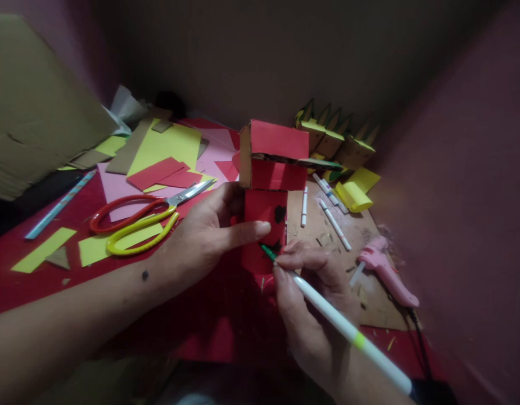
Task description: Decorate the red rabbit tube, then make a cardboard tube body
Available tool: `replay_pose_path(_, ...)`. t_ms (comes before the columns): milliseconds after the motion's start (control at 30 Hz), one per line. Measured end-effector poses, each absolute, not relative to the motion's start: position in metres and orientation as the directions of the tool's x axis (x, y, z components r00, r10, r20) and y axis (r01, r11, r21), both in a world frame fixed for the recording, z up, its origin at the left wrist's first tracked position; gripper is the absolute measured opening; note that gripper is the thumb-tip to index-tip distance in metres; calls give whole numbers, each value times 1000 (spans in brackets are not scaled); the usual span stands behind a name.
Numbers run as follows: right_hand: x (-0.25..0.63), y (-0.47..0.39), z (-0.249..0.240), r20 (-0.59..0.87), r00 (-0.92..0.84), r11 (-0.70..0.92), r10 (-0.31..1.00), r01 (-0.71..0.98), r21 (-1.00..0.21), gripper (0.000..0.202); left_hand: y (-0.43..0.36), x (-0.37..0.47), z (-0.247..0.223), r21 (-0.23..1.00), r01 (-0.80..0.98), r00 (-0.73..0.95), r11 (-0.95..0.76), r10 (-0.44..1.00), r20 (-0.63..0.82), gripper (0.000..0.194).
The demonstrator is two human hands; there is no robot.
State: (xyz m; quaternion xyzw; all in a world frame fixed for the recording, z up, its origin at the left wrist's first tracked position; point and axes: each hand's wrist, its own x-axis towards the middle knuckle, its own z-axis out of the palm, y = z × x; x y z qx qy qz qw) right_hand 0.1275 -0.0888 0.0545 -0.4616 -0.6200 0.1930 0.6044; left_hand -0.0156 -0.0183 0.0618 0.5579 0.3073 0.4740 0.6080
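My left hand [213,225] is closed around the left side of a red paper-covered cardboard figure [260,211], its thumb lying across the front. The figure has a box-like top with a slit across it and dark marks on its lower front. Between the fingertips of my right hand [314,298] is a white marker [327,312] with a green tip and a yellow-green band. Its tip touches, or nearly touches, the red front by a dark mark just below my left thumb. The fingers of my left hand behind the figure are hidden.
Scissors [141,222] with red and yellow handles lie at left among coloured paper scraps [167,146]. Several markers [335,225] and a pink glue gun [386,270] with a cord rest on cardboard [365,306] at right. Behind stand small cardboard figures [333,143]. A wall rises at right.
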Motion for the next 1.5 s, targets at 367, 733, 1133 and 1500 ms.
replay_pose_path(367, 129, -89, 54, 577, 162, 504, 800, 339, -794, 15, -19, -14, 64, 963, -264, 362, -58, 919, 154, 36)
replay_pose_path(733, 128, -89, 54, 558, 212, 492, 802, 295, -819, 17, -18, -16, 66, 982, -169, 341, -84, 930, 138, 39)
replay_pose_path(1133, 128, -88, 53, 570, 181, 491, 802, 345, -800, 16, -18, -16, 65, 977, -196, 355, -79, 923, 146, 40)
replay_pose_path(1500, 129, -89, 54, 583, 148, 518, 799, 323, -792, 16, -18, -16, 66, 974, -219, 375, -61, 916, 142, 40)
